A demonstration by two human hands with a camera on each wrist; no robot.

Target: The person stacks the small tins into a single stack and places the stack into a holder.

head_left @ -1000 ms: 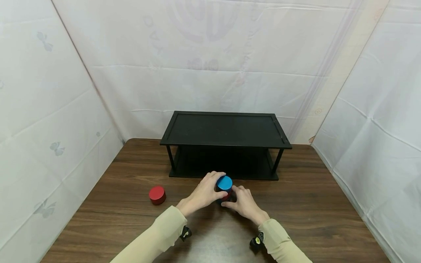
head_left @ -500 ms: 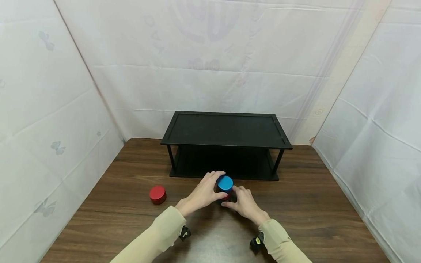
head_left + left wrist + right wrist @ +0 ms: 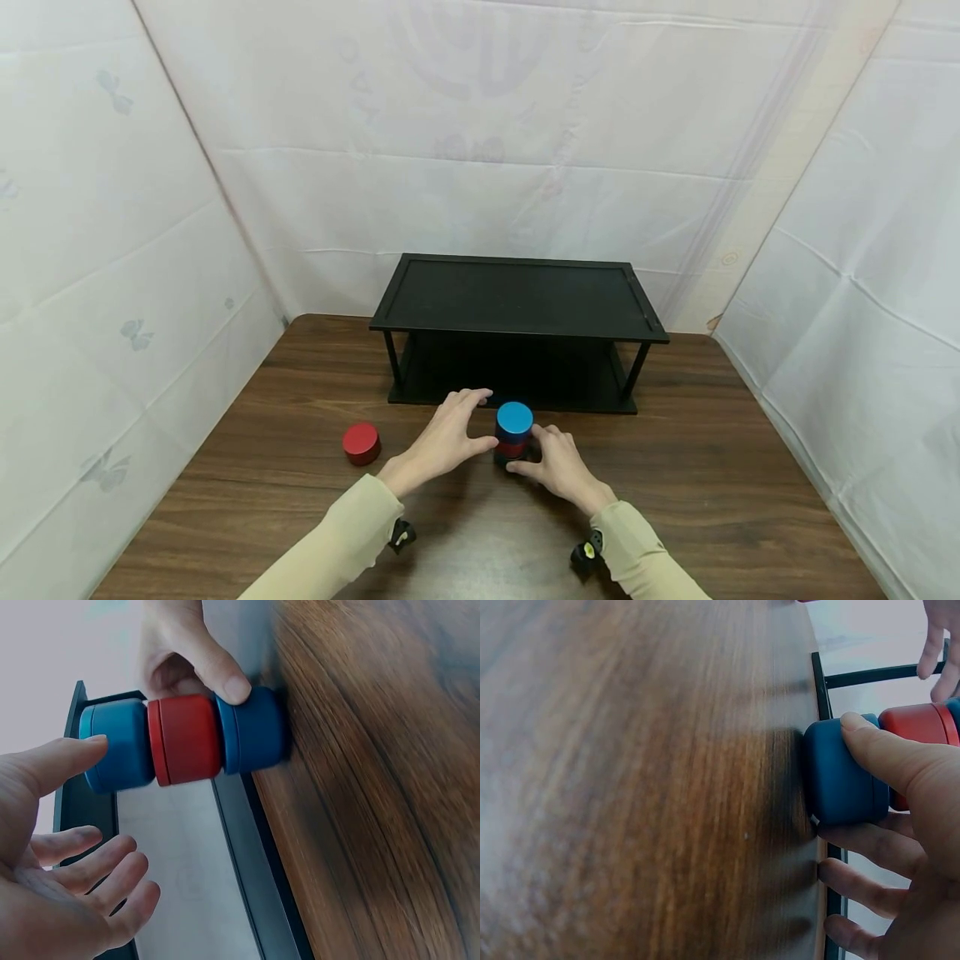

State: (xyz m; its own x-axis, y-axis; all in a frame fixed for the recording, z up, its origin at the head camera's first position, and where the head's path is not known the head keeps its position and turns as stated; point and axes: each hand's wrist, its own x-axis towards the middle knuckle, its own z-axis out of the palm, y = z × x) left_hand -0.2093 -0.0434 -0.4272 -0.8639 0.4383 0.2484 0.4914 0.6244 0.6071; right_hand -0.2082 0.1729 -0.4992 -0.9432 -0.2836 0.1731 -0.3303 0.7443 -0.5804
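On the brown wood-grain table (image 3: 247,508), just before the black two-tier rectangular shelf (image 3: 517,296): one upright stack (image 3: 512,448) of three short, round, lidded canisters, matte and metal-looking. Bottom item: dark-blue cylindrical canister (image 3: 261,731), standing on the wood, pinched between the thumb and fingers of the right hand (image 3: 561,468). Middle item: bright-red cylindrical canister (image 3: 191,741), seated on the bottom one, edges not quite flush. Top item: flat-lidded blue cylindrical canister (image 3: 514,419), topmost of the column. Left hand (image 3: 441,440): fingers loosely spread, grasping nothing; thumb tip close to the top item, contact cannot be told. Separate item: squat red cylindrical canister (image 3: 362,444), alone, well to the left of the stack. Handling, by judgement: walls stiff, unlikely to dent; weight probably light, contents, if any, not visible; smooth finish likely somewhat slippery; fragility low, though lids might lift if grasped too high. Units appear merely rested on one another, so a sideways push could topple the column. Best hold: lowest unit steadied at opposite sides, as at present; upper units by opposite sides below the lid seam, with light, even pressure.
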